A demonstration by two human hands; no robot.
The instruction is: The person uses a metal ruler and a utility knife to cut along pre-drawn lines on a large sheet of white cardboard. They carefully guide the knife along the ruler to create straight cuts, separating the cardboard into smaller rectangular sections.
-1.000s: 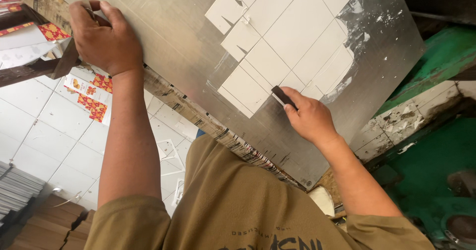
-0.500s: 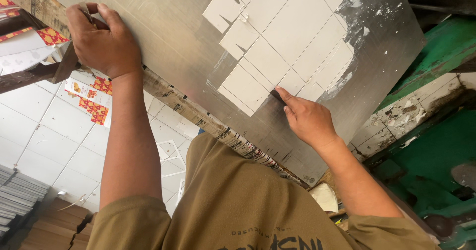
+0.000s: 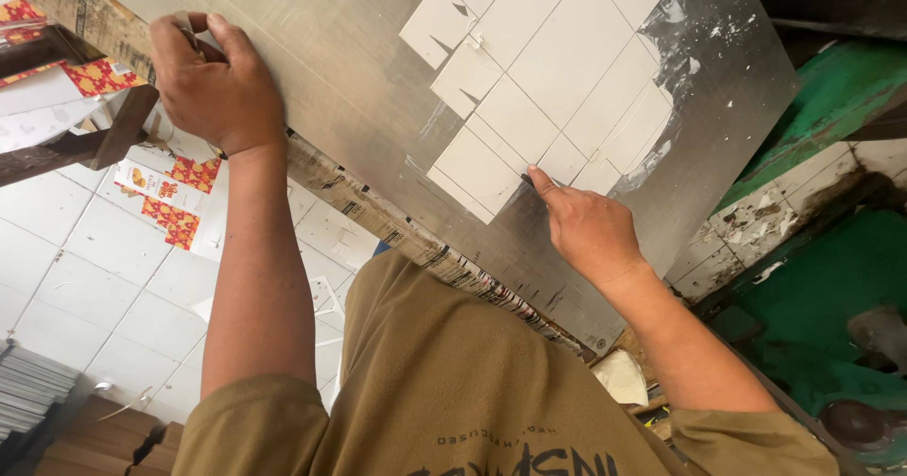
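— What's the surface, and the room?
— A grey metal sheet (image 3: 331, 70) lies on the tabletop, white squares (image 3: 539, 89) at 1 o'clock; white floor tiles (image 3: 85, 287) at 8, green floor (image 3: 831, 297) at 4.
— The hands?
— Well apart: left hand (image 3: 213, 84) gripping the sheet's edge at 10 o'clock; right hand (image 3: 586, 230) closed on a small dark blade (image 3: 525, 179), tip touching the squares.

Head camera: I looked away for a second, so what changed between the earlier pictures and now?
The right hand slid its small dark blade up and left along the metal sheet to the lower edge of the white paper pieces; less of the blade shows now. The left hand kept its grip on the sheet's edge, and the paper pieces stayed put.
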